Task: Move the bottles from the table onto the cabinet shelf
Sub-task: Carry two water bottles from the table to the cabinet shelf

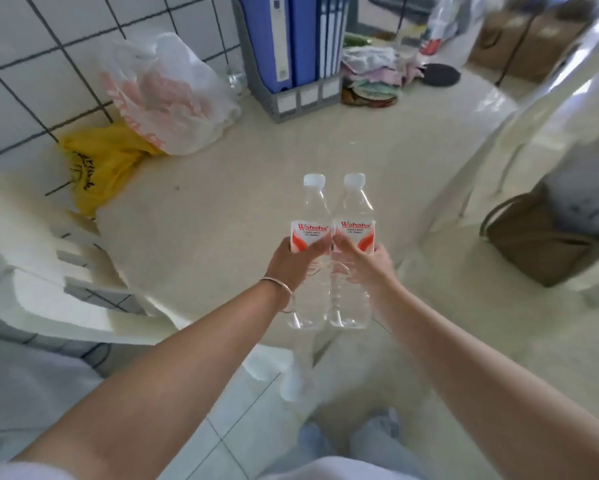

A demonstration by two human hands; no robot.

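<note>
Bottles: we hold one in each hand, upright, side by side and touching, above the near edge of the table [242, 188]. Our left hand [292, 259] wraps the left bottle [310, 216] at its label, fingers curled round it. Our right hand [363, 263] grips the right bottle [355, 216] the same way. Both are clear, with white caps and red-and-white labels. We cannot tell if the bases rest on the table. Further back on the table: a white bag [173, 95], a yellow bag [100, 164], a file rack [291, 57]. A chair [48, 258] stands to our left.
</note>
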